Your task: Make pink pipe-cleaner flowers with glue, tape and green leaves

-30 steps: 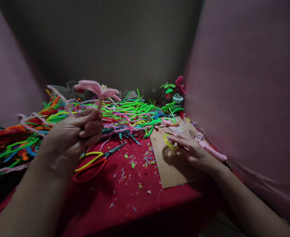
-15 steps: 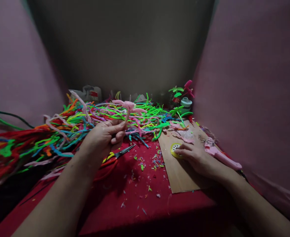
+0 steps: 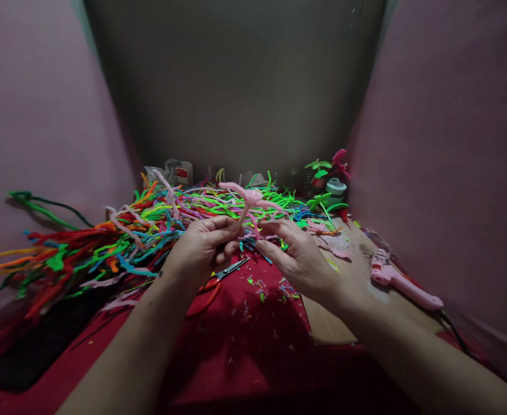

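The left hand [image 3: 205, 245] pinches a pink flower [image 3: 252, 197] while the right hand [image 3: 303, 259] arches close by, loosely spread.

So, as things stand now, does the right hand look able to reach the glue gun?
Yes, probably. The right hand looks open and empty, beside the pink flower that the left hand holds. The glue gun lies farther to the right, uncovered, and nothing tall seems to stand in the way.

Pink flower [image 3: 253, 197] in left grip [image 3: 210, 240]
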Demonstrator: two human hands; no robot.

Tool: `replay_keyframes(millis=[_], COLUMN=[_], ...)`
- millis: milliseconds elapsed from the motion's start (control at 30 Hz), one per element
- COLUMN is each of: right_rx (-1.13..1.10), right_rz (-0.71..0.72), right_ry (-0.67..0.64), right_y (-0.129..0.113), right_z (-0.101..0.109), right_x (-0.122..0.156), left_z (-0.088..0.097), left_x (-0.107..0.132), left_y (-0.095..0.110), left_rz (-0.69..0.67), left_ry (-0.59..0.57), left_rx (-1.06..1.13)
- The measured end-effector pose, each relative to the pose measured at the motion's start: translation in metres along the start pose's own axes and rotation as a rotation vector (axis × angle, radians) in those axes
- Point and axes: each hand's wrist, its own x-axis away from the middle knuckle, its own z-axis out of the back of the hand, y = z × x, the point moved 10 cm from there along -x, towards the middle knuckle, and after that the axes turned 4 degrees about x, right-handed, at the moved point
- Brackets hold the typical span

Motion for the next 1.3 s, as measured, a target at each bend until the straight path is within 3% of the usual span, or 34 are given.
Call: replay_keyframes(millis=[100,200,500,633,733,900,1000,1133,1300], right_rx=[-0.476,-0.741,-1.003,-1.058,-1.055,-1.006,-0.924,-0.844,-0.822], right_rz=[-0.086,-0.187,-0.308,-0.299,-0.294,-0.316,-0.281,-0.278,-0.268], right_ry=[-0.05,-0.007,-0.015,-0.029,-0.004,0.038,0.053,0.021,-0.003], right_y=[0.005,0.02,0.036,0.04,0.04,0.041,0.041,0.043,0.043], right_z=[-0.024,-0.03,-0.039,-0.041,-0.036,-0.029,-0.025,-0.026,-0.028], right_x=[-0.013,-0.017,-0.014,-0.012,-0.011,-0.009,-0.01,-0.009,-0.009], left_z=[0.0,-0.004,-0.033,-0.037,-0.033,-0.019,-0.017,-0.016,-0.015], left_x=[-0.001,-0.001,0.004,0.004,0.001,0.0,0.005,0.009,0.009], left_y=[-0.001,-0.005,-0.026,-0.031,-0.03,-0.005,0.006,0.012,0.013], left_rz=[-0.008,0.03,0.158,0.177,0.125,-0.191,-0.328,-0.399,-0.382], left_ry=[-0.011,-0.047,-0.361,-0.4,-0.311,-0.01,0.102,0.152,0.167], left_rx=[-0.01,0.01,0.242,0.26,0.131,-0.224,-0.348,-0.417,-0.397])
